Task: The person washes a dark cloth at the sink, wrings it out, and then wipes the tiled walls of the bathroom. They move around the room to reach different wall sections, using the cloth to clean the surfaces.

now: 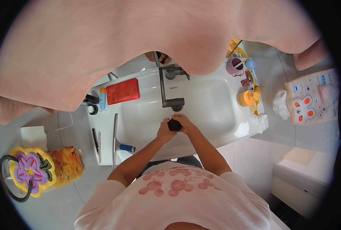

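Note:
A small, dark brown, rounded object (174, 125) sits between my two hands over the near part of the white sink (212, 103). My left hand (165, 130) curls round its left side. From the right, my right hand (184, 122) closes on it, the fingers meeting the left ones at the far edge. What exactly the object is, I cannot make out. Just beyond my fingers hangs the dark grey faucet (173, 102), its spout end close to my hands but apart from them. No water stream can be made out.
A red pouch (123, 91), a blue-and-orange tube (102, 98), a comb (99, 142) and a blue-handled squeegee (126, 147) lie on the left ledge. On the right stand a purple mug (235, 67) and an orange pump bottle (248, 98). Pink cloth (120, 30) hangs across the top.

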`<state>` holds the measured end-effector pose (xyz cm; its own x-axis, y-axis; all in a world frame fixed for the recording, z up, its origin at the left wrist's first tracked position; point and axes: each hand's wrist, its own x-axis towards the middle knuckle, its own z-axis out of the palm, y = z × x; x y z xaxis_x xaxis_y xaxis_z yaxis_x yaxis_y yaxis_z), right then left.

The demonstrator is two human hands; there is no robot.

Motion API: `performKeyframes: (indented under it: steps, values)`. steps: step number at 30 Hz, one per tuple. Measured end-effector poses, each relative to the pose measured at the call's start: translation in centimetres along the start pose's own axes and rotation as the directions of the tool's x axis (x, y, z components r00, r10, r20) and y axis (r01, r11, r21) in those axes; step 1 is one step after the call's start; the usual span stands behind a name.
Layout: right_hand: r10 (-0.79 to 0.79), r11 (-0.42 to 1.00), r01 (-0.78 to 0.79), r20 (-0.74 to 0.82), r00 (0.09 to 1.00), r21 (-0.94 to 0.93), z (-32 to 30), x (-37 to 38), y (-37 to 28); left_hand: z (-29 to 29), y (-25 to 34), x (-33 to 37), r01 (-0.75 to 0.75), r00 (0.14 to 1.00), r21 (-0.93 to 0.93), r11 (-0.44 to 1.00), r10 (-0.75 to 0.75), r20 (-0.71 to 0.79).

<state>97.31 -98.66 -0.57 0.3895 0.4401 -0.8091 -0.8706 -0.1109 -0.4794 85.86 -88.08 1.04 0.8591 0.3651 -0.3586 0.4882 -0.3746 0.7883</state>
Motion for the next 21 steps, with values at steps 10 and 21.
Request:
performKeyframes:
  steps: [10,21]
  values:
    - [-0.011,0.952,-0.121,0.425,0.905,0.281,-2.6,-5.5,-0.6,-6.2,1.9,-3.2,-0.242,0.969,-0.067,0.968,0.244,0.022]
    - [0.059,0.997,-0.078,0.559,0.827,0.011,2.6,-8.7,-2.1,-6.9,2.7,-11.3,0.073,0.982,-0.508,0.858,-0.151,-0.114]
